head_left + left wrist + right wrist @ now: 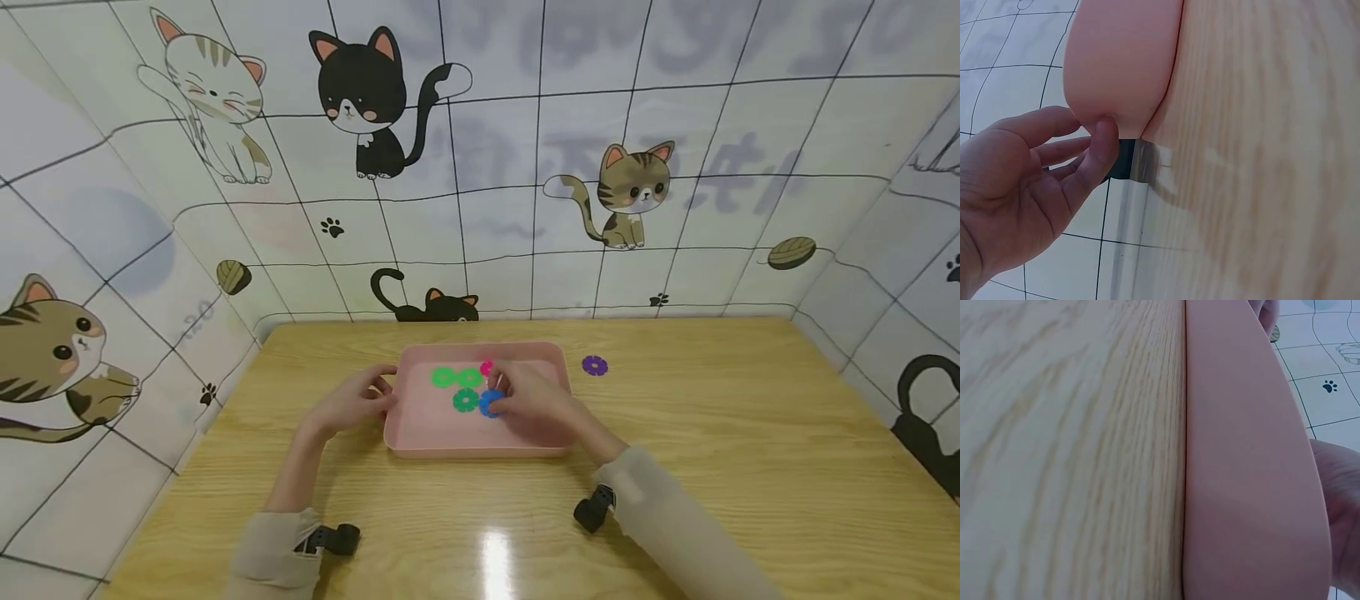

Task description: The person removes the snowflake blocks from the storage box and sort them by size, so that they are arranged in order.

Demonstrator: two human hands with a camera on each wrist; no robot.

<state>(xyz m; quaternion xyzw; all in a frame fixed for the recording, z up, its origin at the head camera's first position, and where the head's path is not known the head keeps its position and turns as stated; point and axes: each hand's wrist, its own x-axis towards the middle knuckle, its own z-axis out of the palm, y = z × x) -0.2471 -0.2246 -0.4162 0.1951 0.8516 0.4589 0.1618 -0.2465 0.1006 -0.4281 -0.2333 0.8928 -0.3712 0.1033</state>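
A shallow pink tray (442,433) lies on the wooden table. My left hand (354,403) holds its left end, thumb and fingers against the wall and rim; the left wrist view shows the thumb (1105,147) on the tray's outer wall. Over the tray, my right hand (528,393) pinches a blue interlocking disc (491,403) between thumb and fingers. Near its fingertips is a pink disc (487,367), partly covered. Two light green discs (444,377) lie side by side, with a darker green disc (466,400) below them. In the right wrist view the tray wall hides most of the hand.
A purple disc (595,365) lies on the table (697,433) just right of the tray. Behind and beside the table stand walls covered in a cat-print grid pattern (495,225). Black camera straps sit on both wrists.
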